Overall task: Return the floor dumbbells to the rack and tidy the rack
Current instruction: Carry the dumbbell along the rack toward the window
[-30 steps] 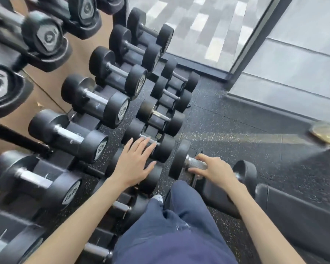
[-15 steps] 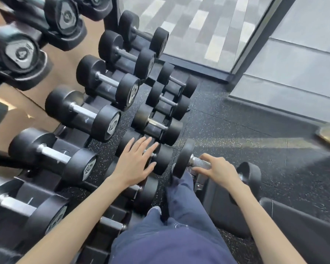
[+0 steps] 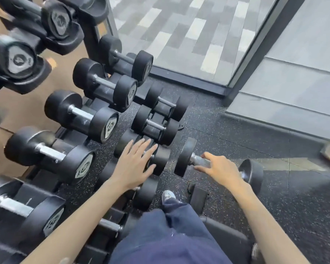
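Head camera, looking down past your knees. Your right hand [image 3: 220,169] gripped the steel handle of the loose dumbbell [image 3: 185,157]. The fingers [image 3: 199,169] were curled under the handle and the thumb lay over its top. That dumbbell sat crosswise to the right of the rack [image 3: 95,35], just beside the lower row. One black head pointed toward the rack and the other lay beyond your wrist. Whether it rested on the floor [image 3: 227,130] or hung clear of it could not be told.

Your left hand [image 3: 133,164] was spread flat, fingers straight and apart, over a small dumbbell [image 3: 159,161] in the lower row. It held nothing. Firm contact with that dumbbell could not be confirmed.

Lower row: further small dumbbells lay one behind another, running away from you beyond your left fingertips. Middle row: larger dumbbells [image 3: 82,117] lay in their cradles with the labelled end caps facing right. Upper row: heavier heads [image 3: 19,60] appeared blurred at the upper left.

The floor was black speckled rubber. A grey shoe [image 3: 168,196] stood between the rack and the loose dumbbell, under a navy trouser leg [image 3: 170,235]. A glass panel [image 3: 179,35] and a grey wall [image 3: 303,73] closed the far side.
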